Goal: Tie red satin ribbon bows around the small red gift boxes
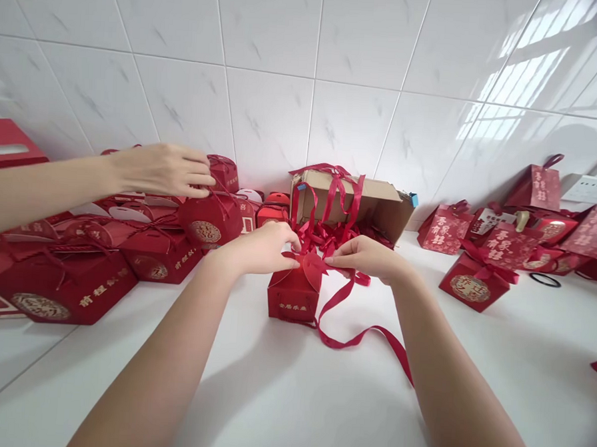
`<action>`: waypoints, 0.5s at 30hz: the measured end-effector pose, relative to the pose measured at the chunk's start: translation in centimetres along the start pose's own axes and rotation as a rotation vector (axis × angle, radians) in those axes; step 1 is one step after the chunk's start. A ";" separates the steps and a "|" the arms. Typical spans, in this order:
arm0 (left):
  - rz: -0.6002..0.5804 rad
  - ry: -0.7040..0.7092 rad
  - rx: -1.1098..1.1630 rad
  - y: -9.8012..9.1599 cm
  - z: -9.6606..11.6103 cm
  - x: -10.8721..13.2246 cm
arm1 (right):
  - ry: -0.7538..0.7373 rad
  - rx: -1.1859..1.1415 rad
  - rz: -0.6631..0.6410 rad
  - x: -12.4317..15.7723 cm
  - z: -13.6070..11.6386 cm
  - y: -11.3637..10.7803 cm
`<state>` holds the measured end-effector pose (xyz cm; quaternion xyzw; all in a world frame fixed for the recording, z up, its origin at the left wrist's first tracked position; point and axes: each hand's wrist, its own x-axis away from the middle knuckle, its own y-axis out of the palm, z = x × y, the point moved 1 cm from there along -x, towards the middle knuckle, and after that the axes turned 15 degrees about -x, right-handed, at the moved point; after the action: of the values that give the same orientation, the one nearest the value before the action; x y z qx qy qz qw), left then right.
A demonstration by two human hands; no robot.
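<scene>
A small red gift box [293,296] with gold characters stands upright on the white table, its petal-like top flaps raised. My left hand [267,248] is at the box's top left, thumb and fingers closed on a top flap. At the top right, my right hand [364,256] pinches the red ribbon [337,299] beside the flaps. From there the ribbon curls down past the box's right side and runs over the table under my right forearm. A thin cord lies at the box's base.
Another person's hand [174,170] reaches in from the left over a round-topped red box [211,222]. Behind my box, a cardboard carton [379,208] holds tangled red ribbons. Several red boxes crowd the left; more, including a ribboned one [470,286], stand right near a black ring [545,280].
</scene>
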<state>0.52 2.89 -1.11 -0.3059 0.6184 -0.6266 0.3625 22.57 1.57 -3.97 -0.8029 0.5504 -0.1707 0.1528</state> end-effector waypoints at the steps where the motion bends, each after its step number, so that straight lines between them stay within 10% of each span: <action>1: -0.038 -0.002 -0.007 0.2 0.0 -0.1 | 0.005 0.004 0.001 0.0 0.0 0.0; 15: -0.120 0.020 0.105 1.6 1.0 -1.2 | 0.060 -0.045 0.097 -0.4 -0.9 1.6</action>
<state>2.16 3.33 -2.58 -0.3170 0.5688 -0.6817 0.3337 20.68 1.30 -3.89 -0.7728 0.5968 -0.1748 0.1265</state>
